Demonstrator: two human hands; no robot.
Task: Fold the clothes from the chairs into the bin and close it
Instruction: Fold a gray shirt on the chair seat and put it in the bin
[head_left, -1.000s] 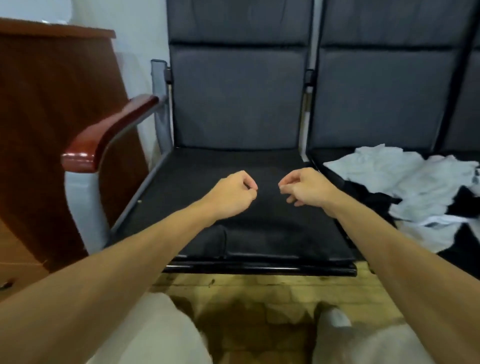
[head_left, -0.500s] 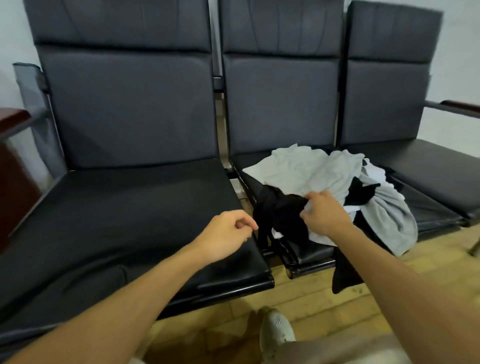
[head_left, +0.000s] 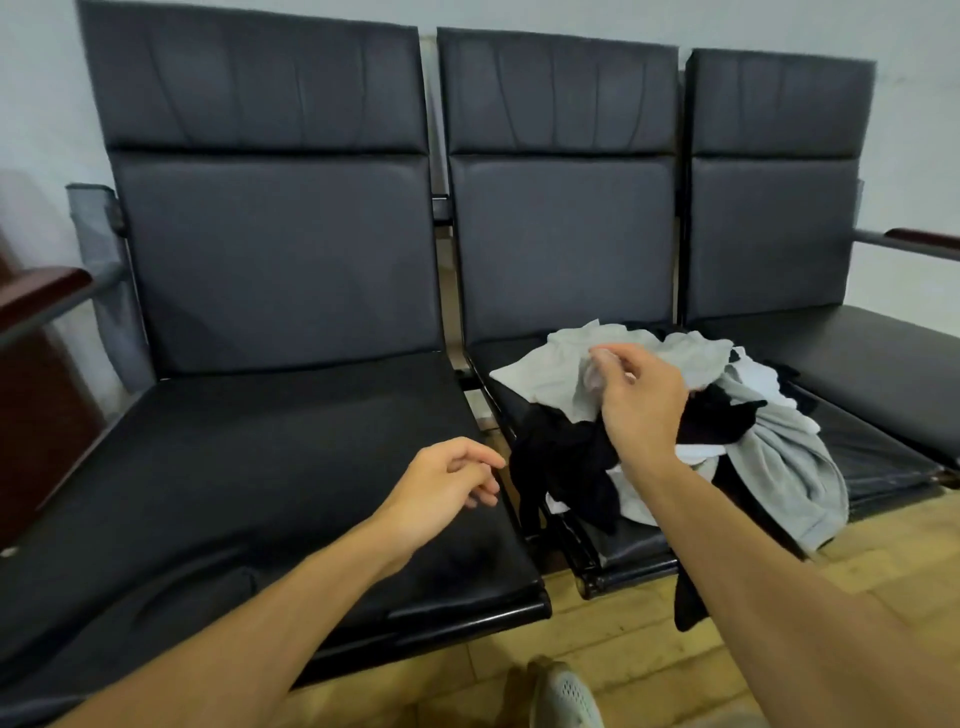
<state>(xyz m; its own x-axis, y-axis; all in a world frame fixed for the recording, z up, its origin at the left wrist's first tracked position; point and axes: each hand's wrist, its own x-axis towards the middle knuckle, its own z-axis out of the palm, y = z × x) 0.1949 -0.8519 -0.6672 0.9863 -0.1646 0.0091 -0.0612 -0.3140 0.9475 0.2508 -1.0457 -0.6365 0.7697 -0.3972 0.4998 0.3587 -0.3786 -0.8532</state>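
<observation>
Two hands near one pile: our right hand (head_left: 644, 405) is over the clothes (head_left: 779, 457) on the middle chair (head_left: 561, 249), centre-right of frame, fingers bent into pale cloth, grip too blurred to tell; our left hand (head_left: 447, 483), slack and empty, hangs just left.

You get soft, even, rather dim light with no hard shadows; the wall (head_left: 909, 130) reads a cool grey-white. A dull sheen runs along the near edge of the left chair's seat (head_left: 291, 467), where your left hand (head_left: 441, 486) shows fairly sharp. Your right hand (head_left: 644, 410) is motion-blurred, its fingertips (head_left: 597, 371) smeared against the pale grey garment (head_left: 550, 374). The black clothes (head_left: 566, 457) sink into one dark mass without detail. The wide lens bows the chair backs (head_left: 270, 249) outward toward the edges, and the left armrest (head_left: 41, 291) is soft.
</observation>
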